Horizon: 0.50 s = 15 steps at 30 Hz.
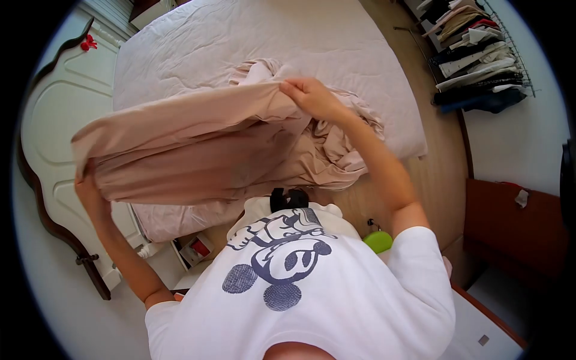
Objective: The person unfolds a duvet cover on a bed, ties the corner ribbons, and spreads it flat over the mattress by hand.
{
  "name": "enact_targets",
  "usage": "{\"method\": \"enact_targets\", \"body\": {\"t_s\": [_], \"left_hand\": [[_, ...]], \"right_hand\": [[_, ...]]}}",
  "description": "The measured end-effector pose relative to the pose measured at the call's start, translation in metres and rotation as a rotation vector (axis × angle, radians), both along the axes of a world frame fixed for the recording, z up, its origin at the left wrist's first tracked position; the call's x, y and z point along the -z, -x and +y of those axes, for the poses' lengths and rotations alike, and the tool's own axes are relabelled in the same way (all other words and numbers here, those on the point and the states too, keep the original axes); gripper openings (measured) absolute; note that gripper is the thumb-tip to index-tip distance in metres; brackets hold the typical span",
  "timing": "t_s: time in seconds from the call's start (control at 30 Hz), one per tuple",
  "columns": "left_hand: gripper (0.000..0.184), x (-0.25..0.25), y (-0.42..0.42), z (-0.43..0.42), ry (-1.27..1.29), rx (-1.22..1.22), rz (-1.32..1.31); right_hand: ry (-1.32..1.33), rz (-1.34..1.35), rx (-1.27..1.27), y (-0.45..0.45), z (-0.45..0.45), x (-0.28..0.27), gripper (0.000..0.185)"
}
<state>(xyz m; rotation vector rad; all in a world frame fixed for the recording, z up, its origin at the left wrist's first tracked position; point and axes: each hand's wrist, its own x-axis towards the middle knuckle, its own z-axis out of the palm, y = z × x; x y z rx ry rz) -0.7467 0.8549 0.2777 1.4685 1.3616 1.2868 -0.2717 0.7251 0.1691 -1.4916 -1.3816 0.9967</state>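
Head view: both arms reach out, the bare left hand (91, 187) nearer the body, the bare right hand (313, 99) farther forward; each grips an edge of the wrinkled dusty-pink fabric sheet (192, 129) stretched between them, over the pale-pink covered bed (288, 33).

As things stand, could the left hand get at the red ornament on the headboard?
Probably not: the left hand grips the pink cloth, and the red ornament sits toward the far end of the headboard, seemingly beyond reach.
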Motion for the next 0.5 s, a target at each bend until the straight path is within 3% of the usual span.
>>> {"method": "enact_targets", "body": {"t_s": [0.07, 0.13, 0.2, 0.23, 0.27, 0.33, 0.43, 0.5], "left_hand": [[0.036, -0.043, 0.018, 0.007, -0.067, -0.039, -0.020], [0.037, -0.070, 0.012, 0.018, -0.204, -0.083, -0.261], [0.031, -0.041, 0.038, 0.058, -0.446, -0.178, -0.013], [0.034, -0.041, 0.006, 0.048, -0.484, -0.362, 0.271], [0.041, -0.028, -0.023, 0.040, -0.598, -0.366, 0.256], [0.036, 0.004, -0.097, -0.003, -0.555, -0.161, 0.058], [0.045, 0.092, -0.164, -0.069, -0.189, 0.396, 0.211], [0.051, 0.138, -0.211, -0.097, -0.131, 0.466, 0.395]], "right_hand": [[-0.018, 0.096, -0.118, 0.012, 0.005, -0.078, 0.028], [-0.072, 0.116, -0.239, 0.029, 0.015, -0.129, 0.031], [-0.051, 0.267, -0.214, 0.051, 0.028, -0.158, 0.030], [-0.040, 0.343, -0.201, 0.062, 0.034, -0.164, 0.030], [-0.020, 0.368, -0.187, 0.067, 0.043, -0.165, 0.030], [0.030, 0.419, -0.151, 0.073, 0.064, -0.155, 0.030], [0.104, 0.446, -0.076, 0.085, 0.084, -0.121, 0.030], [0.164, 0.555, -0.067, 0.096, 0.087, -0.106, 0.029]]}}
